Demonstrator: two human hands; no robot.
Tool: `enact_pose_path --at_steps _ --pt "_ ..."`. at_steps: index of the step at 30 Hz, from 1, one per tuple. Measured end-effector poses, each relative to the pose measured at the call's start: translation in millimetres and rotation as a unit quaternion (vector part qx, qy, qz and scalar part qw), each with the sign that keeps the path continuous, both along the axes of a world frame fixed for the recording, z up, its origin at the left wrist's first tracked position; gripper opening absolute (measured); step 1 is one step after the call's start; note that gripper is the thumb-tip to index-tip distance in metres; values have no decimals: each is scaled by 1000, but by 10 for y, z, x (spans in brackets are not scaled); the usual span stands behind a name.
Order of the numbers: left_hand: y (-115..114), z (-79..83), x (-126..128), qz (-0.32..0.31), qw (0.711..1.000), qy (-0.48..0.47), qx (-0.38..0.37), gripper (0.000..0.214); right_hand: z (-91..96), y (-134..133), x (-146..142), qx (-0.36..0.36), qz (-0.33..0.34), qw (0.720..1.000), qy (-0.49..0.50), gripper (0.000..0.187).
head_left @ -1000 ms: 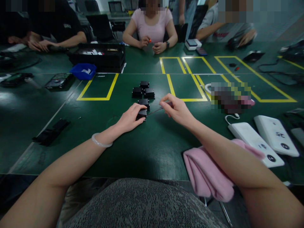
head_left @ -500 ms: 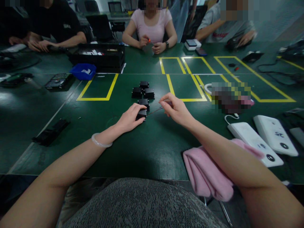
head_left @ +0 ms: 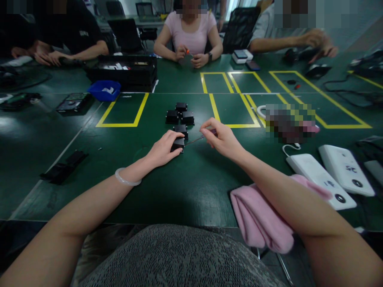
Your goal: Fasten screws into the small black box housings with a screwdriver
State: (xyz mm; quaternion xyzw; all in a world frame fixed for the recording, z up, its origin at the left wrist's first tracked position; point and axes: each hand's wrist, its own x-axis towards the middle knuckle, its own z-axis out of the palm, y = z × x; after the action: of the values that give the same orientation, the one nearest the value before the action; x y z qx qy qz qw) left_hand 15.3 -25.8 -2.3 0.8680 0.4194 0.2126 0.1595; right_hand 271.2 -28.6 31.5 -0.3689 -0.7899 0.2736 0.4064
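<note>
My left hand [head_left: 164, 147] is closed on a small black box-shaped part [head_left: 178, 144], its thumb along the near side and its fingers over the top. In my right hand [head_left: 220, 137] is a screwdriver [head_left: 196, 140], pinched by the handle. The thin shaft points left, and its tip reaches the right side of the held part; whether it sits in a screw is too small to tell. Just beyond, another black part [head_left: 181, 130] stands close to my left fingers. Several similar black parts [head_left: 181, 106] are grouped farther back on the green table [head_left: 191, 191].
Black brackets [head_left: 64, 167] lie at left. A blue bin [head_left: 104, 90] stands by a black crate [head_left: 128, 75]. A pink cloth [head_left: 260, 217] hangs over the front edge beneath my right forearm, near white power banks [head_left: 323, 181]. Co-workers sit across the table.
My hands, the screwdriver and the black part stay almost still. Across the table at right, a co-worker's hands have moved outward to the right.
</note>
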Motion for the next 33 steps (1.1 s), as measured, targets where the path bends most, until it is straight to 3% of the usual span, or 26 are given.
enact_pose_path --at_steps 3,7,19,24,27,33 --pt "4 -3 -3 -2 1000 -1 2 44 6 -2 1 -2 0 1000 -6 13" --pt "8 -7 -5 -4 1000 -5 3 43 11 -13 -6 0 0 1000 2 2" --pt "10 -21 -6 -8 1000 -13 12 42 -11 12 10 -5 -7 1000 -4 14" --pt "7 -11 -6 -6 1000 -10 8 42 8 -11 -7 0 -6 1000 -8 2" --pt "2 6 -2 -8 1000 -9 5 41 8 -16 -12 1 -5 1000 -1 10" --pt "-6 8 -3 1 1000 -3 0 44 7 -5 1 -2 0 1000 1 5"
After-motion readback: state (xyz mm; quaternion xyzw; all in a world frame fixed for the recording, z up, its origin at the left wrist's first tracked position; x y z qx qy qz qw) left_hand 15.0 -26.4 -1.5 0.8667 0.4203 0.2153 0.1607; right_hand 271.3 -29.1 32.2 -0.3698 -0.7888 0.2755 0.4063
